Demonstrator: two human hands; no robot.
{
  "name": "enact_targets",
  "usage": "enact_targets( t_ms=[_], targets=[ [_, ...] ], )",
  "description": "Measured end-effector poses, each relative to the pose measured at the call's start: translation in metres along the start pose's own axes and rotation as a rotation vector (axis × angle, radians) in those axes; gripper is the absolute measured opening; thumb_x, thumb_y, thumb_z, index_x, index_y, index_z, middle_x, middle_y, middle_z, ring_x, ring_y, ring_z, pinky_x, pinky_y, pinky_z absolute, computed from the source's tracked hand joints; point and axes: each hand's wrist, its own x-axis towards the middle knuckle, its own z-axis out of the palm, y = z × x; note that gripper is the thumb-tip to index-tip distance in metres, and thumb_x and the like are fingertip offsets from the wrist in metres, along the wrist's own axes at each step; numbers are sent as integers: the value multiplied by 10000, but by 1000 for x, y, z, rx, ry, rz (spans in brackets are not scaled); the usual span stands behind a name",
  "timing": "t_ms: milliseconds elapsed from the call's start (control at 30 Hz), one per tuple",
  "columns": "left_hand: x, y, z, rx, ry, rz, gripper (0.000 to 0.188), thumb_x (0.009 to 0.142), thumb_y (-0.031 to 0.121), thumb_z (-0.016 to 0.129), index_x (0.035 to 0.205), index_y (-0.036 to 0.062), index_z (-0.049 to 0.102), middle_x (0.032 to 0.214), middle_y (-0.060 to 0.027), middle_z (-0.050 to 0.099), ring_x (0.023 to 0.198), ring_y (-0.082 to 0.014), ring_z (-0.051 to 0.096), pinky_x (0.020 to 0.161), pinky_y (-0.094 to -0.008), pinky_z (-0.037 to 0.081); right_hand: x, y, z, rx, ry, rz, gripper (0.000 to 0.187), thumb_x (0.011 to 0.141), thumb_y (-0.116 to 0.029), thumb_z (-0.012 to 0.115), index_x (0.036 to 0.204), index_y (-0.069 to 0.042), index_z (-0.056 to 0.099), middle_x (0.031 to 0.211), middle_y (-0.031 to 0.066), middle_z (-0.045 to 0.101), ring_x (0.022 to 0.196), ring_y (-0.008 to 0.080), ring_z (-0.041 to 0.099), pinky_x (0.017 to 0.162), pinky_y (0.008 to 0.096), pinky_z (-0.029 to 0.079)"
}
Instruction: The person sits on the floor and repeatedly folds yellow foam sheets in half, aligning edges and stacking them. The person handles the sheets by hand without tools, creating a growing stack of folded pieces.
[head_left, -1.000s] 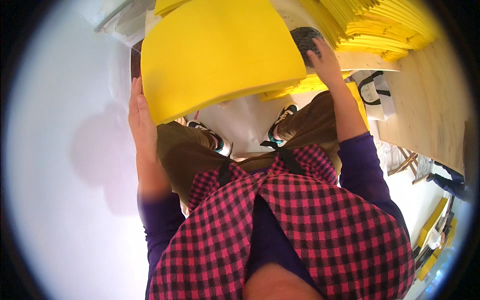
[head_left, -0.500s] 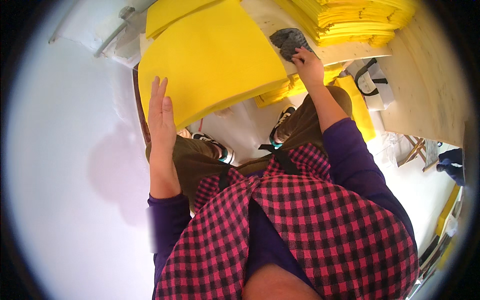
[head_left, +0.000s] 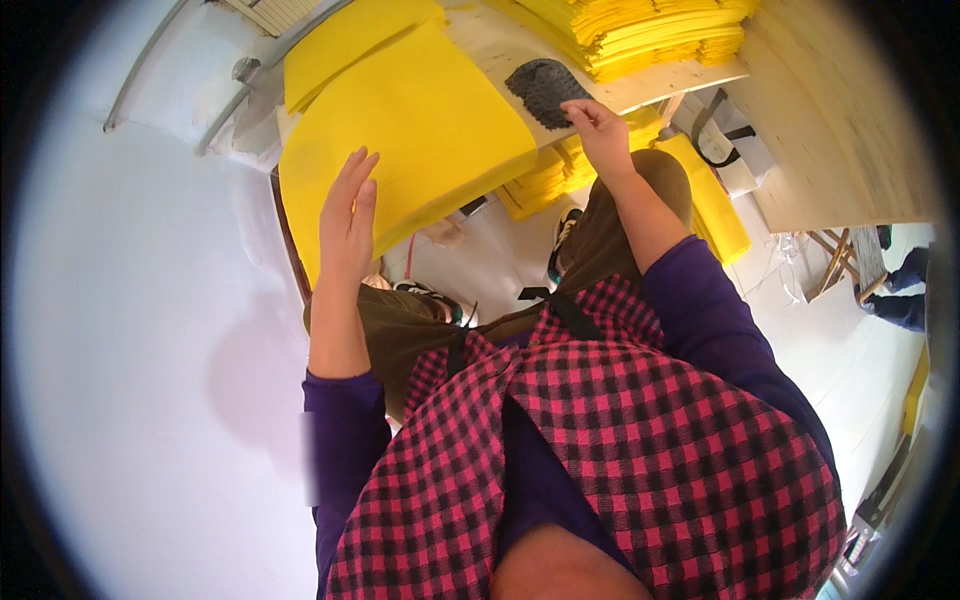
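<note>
Left hand (head_left: 346,225), grip apart, has shifted inward, while the dark grey cloth (head_left: 540,88) lies ahead-left of the nearer right hand (head_left: 603,140), clamped on its edge.

A bright white wall (head_left: 130,300) fills the left side, washed with strong light and bearing a soft pinkish-grey shadow (head_left: 250,370), while slim grey pipes (head_left: 222,122) run near its upper part, close to a cream slatted panel (head_left: 275,12) at the top edge. Ahead stands a pale wooden table (head_left: 675,82), and a broad light-wood board (head_left: 850,120) with visible grain spans the upper right. Below that board, a crossed-leg wooden frame (head_left: 836,268) stands on a glossy, whitish floor (head_left: 800,340) with faint joint lines.
</note>
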Motion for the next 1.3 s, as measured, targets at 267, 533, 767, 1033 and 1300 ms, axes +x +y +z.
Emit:
enact_targets(
  t_ms=[267,533,767,1033,1300],
  targets=[
    [90,5,46,-19,-134,156,257,907,213,594,1105,63,659,1114,-123,650,1020,-247,598,890,-323,450,12,-50,18,354,-236,259,311,935,-266,575,1139,-35,620,1118,49,635,1020,125,573,886,265,443],
    [102,-31,105,-435,-233,-234,243,913,132,602,1119,9,641,1080,-57,649,1015,-134,577,910,-259,430,-6,-28,40,462,-332,286,506,862,-218,664,1285,0,491,1226,120,560,1116,197,537,960,302,418],
    [96,-37,109,-572,-208,-279,244,896,65,600,1129,-3,625,1082,-50,627,1017,-134,555,933,-254,412,-7,-26,43,429,-409,240,576,822,-188,699,1310,2,458,1247,151,543,1141,224,528,969,329,422],
    [94,-31,108,-476,-238,-165,297,833,5,630,1129,26,629,1088,-17,572,1021,-128,510,932,-259,396,-8,-29,43,435,-413,309,518,868,-151,632,1328,-5,444,1252,113,539,1128,182,528,974,307,412],
    [93,-34,111,-477,-203,-99,298,778,45,697,1073,54,661,1089,-45,592,998,-152,544,843,-250,424,-10,-25,47,387,-346,299,571,802,-187,668,1307,-6,473,1217,158,568,1094,224,559,938,313,435]
  ],
)
